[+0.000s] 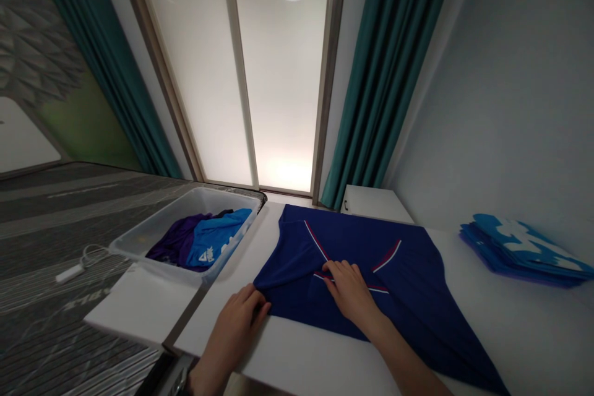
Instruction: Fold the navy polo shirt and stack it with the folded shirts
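A dark blue shirt (403,272) with red and white trim lies spread on the white table (510,334). My left hand (239,315) grips the shirt's near left corner, fingers curled round the fabric edge. My right hand (350,288) rests palm down on the middle of the shirt, fingers pressed together on a folded part near the trim.
A clear plastic bin (153,232) with purple and light blue garments stands to the left on a lower white surface. A stack of folded blue clothes (524,247) lies at the table's right, by the wall. A white charger and cable (77,266) lie on the bed at left.
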The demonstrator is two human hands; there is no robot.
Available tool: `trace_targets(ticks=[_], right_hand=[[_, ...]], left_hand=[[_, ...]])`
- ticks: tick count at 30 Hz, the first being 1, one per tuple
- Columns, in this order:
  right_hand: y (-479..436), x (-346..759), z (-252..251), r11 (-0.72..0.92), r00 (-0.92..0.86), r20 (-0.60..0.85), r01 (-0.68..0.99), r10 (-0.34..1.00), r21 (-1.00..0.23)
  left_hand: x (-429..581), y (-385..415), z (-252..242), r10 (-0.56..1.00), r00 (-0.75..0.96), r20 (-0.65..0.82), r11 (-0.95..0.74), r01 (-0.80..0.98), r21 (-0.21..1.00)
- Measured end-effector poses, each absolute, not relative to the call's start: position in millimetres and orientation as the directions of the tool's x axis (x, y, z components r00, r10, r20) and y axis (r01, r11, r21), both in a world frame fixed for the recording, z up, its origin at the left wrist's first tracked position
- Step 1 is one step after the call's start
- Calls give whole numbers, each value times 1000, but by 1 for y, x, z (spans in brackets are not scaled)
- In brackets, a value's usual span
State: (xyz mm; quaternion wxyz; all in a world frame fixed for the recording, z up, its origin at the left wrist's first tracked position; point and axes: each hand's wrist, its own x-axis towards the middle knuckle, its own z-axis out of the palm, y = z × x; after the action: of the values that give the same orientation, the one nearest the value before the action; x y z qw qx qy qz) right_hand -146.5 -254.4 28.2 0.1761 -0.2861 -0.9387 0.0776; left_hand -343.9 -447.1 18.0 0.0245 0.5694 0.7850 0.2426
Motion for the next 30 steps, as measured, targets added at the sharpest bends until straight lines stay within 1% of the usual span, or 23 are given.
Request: trace_targets(ticks=[4, 6, 9, 12, 15, 17, 20, 25, 27, 30], right_hand=[[-260, -146, 38, 827, -745, 359, 514, 562, -229], [-269, -147, 45, 848, -749, 398, 475, 529, -235], [-289, -150, 50, 924, -829, 414, 299, 375, -239], [-307, -153, 46, 972, -894, 404, 119, 195, -205], [-315, -155, 39, 988, -926, 361, 58, 107, -145], [-315, -157, 35, 990, -943, 317, 69, 105, -121], [-313, -159, 34, 989, -953, 281, 86, 117, -118], [-317, -154, 45, 983, -938, 312, 111, 153, -148], [-319, -148, 48, 985, -942, 315, 65, 114, -162], [-321, -139, 47, 979, -963, 266, -2, 53, -202]], left_hand=[[-345, -449, 16, 901, -335, 277, 205, 889, 409], [-346, -450, 16, 894, -321, 313, 187, 901, 391], [-345, -452, 16, 883, -299, 361, 169, 922, 348], [-345, -454, 16, 877, -283, 388, 166, 937, 308], [-344, -455, 19, 879, -277, 387, 173, 944, 282], [-341, -455, 21, 883, -275, 381, 174, 945, 279], [-337, -452, 23, 892, -269, 365, 171, 945, 280], [-334, -446, 23, 907, -291, 303, 209, 939, 275], [-334, -445, 23, 907, -308, 285, 223, 929, 294], [-333, -444, 24, 908, -330, 258, 235, 911, 338]])
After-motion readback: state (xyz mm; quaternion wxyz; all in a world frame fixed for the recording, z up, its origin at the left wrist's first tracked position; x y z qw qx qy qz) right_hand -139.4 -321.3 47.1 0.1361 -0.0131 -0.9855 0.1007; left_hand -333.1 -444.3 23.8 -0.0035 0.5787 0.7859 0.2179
